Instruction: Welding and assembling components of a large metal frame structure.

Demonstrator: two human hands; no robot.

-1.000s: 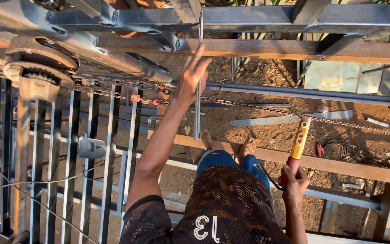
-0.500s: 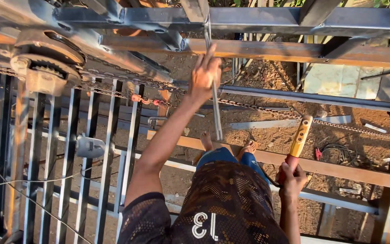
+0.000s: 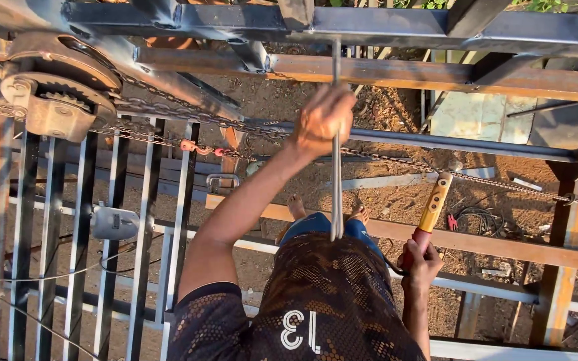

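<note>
My left hand (image 3: 324,120) is raised and closed around a thin grey metal rod (image 3: 336,197). The rod stands upright, and its top end reaches the dark steel beam (image 3: 396,23) overhead. My right hand (image 3: 423,266) hangs low by my hip and grips the red end of a tool with a yellow-orange handle (image 3: 434,202), which points up and away. A dark cable runs from the tool toward my leg. Far below, my bare feet (image 3: 297,206) rest on a rusty crossbar (image 3: 503,244).
A toothed sprocket (image 3: 55,107) and a drive chain (image 3: 168,110) sit at the upper left. Vertical steel gate bars (image 3: 81,254) with a grey lock box (image 3: 115,222) fill the left side. A rusty beam (image 3: 476,75) crosses above. Dirt ground with scrap lies below.
My left hand has carried the rod to the right and up to the overhead beam. My right hand has kept the tool low, nearly in place.
</note>
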